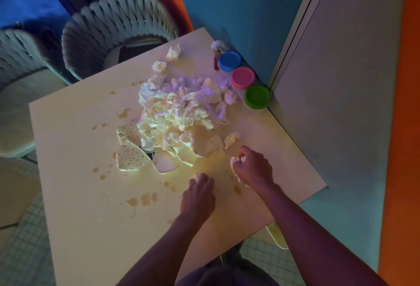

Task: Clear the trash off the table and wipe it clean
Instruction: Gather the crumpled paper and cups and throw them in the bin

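Both bare forearms reach forward from the bottom edge, converging over the near part of the surface. The left hand is knuckles-up, fingers curled under, apparently pinching a small white scrap at its fingertips, though the light is dim. The right hand, slightly farther forward, has its fingers curled round a crumpled white tissue.

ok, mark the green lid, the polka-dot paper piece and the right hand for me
green lid (258,96), head view, centre of the lid's top.
polka-dot paper piece (130,156), head view, middle of the dotted face.
right hand (254,167), head view, back of the hand, which grips a tissue wad.
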Demonstrator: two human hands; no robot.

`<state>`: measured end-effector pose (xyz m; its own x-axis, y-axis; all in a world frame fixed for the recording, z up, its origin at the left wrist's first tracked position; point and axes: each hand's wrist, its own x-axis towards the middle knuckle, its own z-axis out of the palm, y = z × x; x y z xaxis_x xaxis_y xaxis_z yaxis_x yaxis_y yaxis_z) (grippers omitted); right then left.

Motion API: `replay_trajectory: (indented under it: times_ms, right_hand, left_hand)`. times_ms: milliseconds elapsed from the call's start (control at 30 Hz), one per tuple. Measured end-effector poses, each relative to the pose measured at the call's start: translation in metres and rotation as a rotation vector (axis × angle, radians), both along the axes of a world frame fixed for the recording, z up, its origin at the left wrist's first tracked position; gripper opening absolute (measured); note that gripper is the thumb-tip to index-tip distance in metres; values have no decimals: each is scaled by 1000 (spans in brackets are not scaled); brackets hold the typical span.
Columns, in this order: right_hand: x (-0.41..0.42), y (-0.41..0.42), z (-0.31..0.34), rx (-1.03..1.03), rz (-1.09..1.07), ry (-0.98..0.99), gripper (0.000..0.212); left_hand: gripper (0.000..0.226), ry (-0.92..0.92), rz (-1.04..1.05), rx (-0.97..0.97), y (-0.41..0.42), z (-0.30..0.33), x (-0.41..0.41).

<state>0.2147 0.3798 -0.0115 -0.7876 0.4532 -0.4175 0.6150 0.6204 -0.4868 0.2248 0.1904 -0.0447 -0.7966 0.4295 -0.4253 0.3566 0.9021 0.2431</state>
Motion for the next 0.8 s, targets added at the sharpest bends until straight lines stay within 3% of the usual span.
replay_trajectory:
  times_ms: [100,267,467,633,800]
  right_hand:
    - [-10,2,5,-28,32,-30,18]
    - [-34,8,10,-28,76,-52,42]
    - [-57,16,1,55,217,-138,75]
    - [-66,18,-7,125,272,-183,61]
    - [-61,16,-16,123,225,-113,41]
  left_hand:
    - [26,-11,43,134,-3,0,-3]
    - [56,-30,133,211,-1,7,-2]
    - [29,-36,232,226,1,23,-11]
    - [22,34,269,269,15,41,-25]
    - [28,29,270,246,36,53,-46]
